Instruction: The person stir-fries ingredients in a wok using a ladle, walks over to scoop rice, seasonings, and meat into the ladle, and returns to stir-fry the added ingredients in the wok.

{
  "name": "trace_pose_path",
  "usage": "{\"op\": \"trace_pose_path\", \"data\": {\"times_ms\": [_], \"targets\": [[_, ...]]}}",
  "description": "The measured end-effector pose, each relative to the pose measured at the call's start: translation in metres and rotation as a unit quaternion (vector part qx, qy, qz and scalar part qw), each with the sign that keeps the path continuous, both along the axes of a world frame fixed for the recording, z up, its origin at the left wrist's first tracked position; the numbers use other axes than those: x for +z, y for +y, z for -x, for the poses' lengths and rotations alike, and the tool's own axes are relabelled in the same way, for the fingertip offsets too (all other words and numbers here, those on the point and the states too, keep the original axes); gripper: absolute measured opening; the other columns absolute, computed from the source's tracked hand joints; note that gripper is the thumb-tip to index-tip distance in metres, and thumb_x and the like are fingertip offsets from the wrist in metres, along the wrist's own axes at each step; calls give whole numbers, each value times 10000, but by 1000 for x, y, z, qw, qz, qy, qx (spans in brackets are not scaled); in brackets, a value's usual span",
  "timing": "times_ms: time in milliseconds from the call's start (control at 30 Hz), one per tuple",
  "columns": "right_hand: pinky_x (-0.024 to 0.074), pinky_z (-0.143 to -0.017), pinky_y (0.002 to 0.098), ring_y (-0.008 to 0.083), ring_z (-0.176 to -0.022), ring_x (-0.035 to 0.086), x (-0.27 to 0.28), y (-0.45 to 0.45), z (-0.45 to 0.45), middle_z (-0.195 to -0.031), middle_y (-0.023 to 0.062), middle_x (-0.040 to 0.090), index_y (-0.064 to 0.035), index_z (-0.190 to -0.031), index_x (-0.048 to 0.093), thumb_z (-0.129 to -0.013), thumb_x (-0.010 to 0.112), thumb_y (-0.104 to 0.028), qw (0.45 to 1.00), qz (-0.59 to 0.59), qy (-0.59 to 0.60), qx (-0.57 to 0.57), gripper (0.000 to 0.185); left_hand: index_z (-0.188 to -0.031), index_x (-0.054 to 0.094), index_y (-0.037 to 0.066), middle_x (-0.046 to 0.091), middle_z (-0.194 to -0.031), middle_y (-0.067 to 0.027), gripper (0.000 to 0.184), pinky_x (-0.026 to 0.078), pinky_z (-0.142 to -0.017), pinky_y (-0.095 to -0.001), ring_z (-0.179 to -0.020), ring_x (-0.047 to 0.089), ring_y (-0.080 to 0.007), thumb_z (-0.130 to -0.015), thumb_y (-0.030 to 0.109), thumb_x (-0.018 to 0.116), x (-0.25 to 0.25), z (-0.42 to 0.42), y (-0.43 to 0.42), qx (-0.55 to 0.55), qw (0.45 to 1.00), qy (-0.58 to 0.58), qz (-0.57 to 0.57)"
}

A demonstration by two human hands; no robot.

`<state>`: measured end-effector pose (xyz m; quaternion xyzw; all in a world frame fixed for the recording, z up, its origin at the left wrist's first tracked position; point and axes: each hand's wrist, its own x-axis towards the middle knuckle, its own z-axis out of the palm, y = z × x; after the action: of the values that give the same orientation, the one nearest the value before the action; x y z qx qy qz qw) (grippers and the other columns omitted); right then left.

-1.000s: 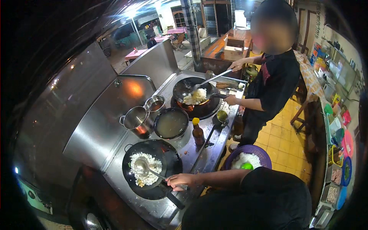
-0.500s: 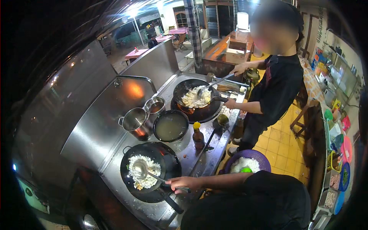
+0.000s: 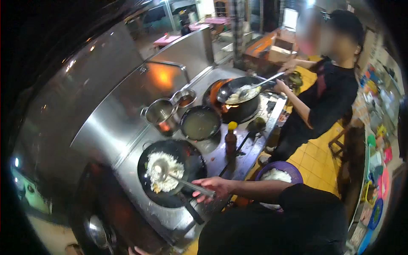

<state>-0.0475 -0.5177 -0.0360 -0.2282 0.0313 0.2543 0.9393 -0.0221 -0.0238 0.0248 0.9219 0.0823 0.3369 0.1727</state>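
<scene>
My right hand (image 3: pixel 216 187) holds the handle of a metal ladle (image 3: pixel 160 170), its fingers loosely around it. The ladle's bowl rests on white rice (image 3: pixel 172 182) in a black wok (image 3: pixel 193 163) on the steel stove. The wok's own handle (image 3: pixel 193 211) points toward the stove's front edge, below my right hand. At the bottom edge of the view, only the fingertips of my left hand (image 3: pixel 138 251) show, spread apart, with nothing visible in them.
A co-worker (image 3: pixel 335 87) tilts a second wok (image 3: pixel 222 91) with rice over a flame, holding a spatula (image 3: pixel 272 79). Between the woks are a steel pot (image 3: pixel 160 112), a pan of cloudy liquid (image 3: pixel 200 123) and a yellow-capped bottle (image 3: pixel 230 142). A purple basin (image 3: pixel 297 170) holds rice.
The view has shifted. My right hand's fingers have loosened around the ladle handle. Fingertips of my left hand have appeared at the bottom. The co-worker's wok is now raised and tilted.
</scene>
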Motion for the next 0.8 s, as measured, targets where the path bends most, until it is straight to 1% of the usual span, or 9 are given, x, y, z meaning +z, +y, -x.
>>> {"op": "trace_pose_path", "data": {"times_ms": [33,67,200,267,300,400,567,733,800], "targets": [[521,-722,361,280,-946,680,-6,6,-4,-1216,151,624,-108,-1304,495,-992,541,-284,994,3,109,-8,361,-1146,669,-20,681,-1028,-233,565,538,-784,-448,-840,646,-370,-985,499,518,-10,-5,7,-22,1000,-17,-5],[521,-722,361,280,-946,680,-18,9,-10,-1216,151,624,-108,-1304,495,-992,541,-284,994,2,111,8,361,-1272,565,-19,570,-1273,-211,416,434,-1013,-427,-1174,552,-361,-981,278,582,-40,-18,30,-14,996,46,80],[489,-576,347,236,-739,659,5,17,-13,-966,118,644,-67,-1228,501,-938,524,-139,938,343,-8,52,300,-1239,568,-48,578,-1228,-245,409,446,-989,-436,-1131,562,-383,-961,249,609,-42,-17,31,-27,998,14,50],[463,-505,380,207,-544,551,-5,12,-10,-730,103,573,-25,-1409,388,-889,526,-102,725,619,-290,-77,543,-1257,575,-31,589,-1241,-223,422,454,-989,-416,-1144,571,-353,-955,262,617,-31,-16,18,-41,993,13,112],[494,-557,396,270,-608,622,44,6,-6,-766,180,618,7,-1484,260,-873,530,-124,733,655,-178,45,680,-1249,574,-33,590,-1229,-224,409,463,-976,-414,-1136,571,-363,-948,240,620,-22,-15,13,-28,997,21,62],[522,-718,503,391,-782,677,-11,-11,-23,-868,271,650,43,-1500,180,-837,587,-127,501,815,-289,9,797,-1233,587,-9,582,-1253,-212,396,433,-1011,-435,-1169,550,-378,-938,252,626,-33,-17,26,-28,997,18,67],[505,-851,517,461,-972,639,-12,5,-32,-1086,329,623,33,-1484,235,-922,535,-228,479,849,-187,124,689,-1229,589,0,580,-1257,-201,390,431,-1012,-436,-1171,550,-377,-938,256,626,-27,-17,19,-12,997,20,77],[511,-839,531,461,-961,651,-7,-4,-11,-1018,376,610,-30,-1531,154,-952,472,-192,563,795,-166,152,680,-1239,574,-35,581,-1242,-221,416,437,-1004,-435,-1143,564,-369,-949,260,622,-26,-11,20,-28,994,36,98],[520,-813,525,457,-942,659,26,-12,5,-989,363,622,-23,-1533,140,-944,459,-160,508,810,-241,166,683,-1249,574,-34,597,-1219,-238,433,442,-990,-445,-1106,568,-373,-962,289,603,-49,-18,40,-21,998,7,57]]}}
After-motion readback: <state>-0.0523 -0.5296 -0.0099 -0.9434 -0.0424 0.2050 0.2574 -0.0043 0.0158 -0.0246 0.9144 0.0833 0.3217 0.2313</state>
